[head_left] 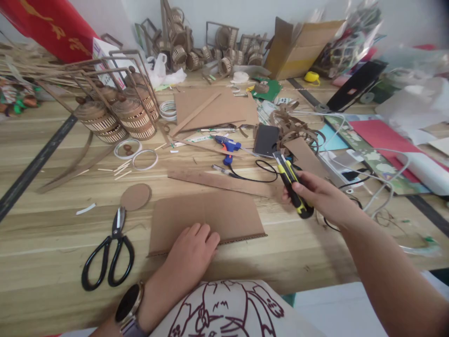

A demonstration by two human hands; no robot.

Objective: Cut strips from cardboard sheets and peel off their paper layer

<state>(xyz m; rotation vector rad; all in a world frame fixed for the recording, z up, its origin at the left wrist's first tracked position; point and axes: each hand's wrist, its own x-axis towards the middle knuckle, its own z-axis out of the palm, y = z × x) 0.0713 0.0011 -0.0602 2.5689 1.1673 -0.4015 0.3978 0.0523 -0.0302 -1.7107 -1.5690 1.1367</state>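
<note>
My left hand (192, 250) lies flat, fingers together, on the near edge of a rectangular corrugated cardboard sheet (217, 217) on the wooden table (52, 252). My right hand (321, 194) is closed around a yellow-and-black utility knife (292, 184), held above the table to the right of the sheet, its tip pointing away from me. A long cardboard strip (224, 181) lies just beyond the sheet. A cardboard disc (135, 196) and black scissors (111, 252) lie to the left.
A blue glue gun (227, 145) with a black cord, a dark phone (265, 139) and curled cardboard strips sit mid-table. Woven cardboard lanterns (115, 114) in frames stand at back left. A cardboard box (301, 47), red paper (382, 135) and white cables fill the right.
</note>
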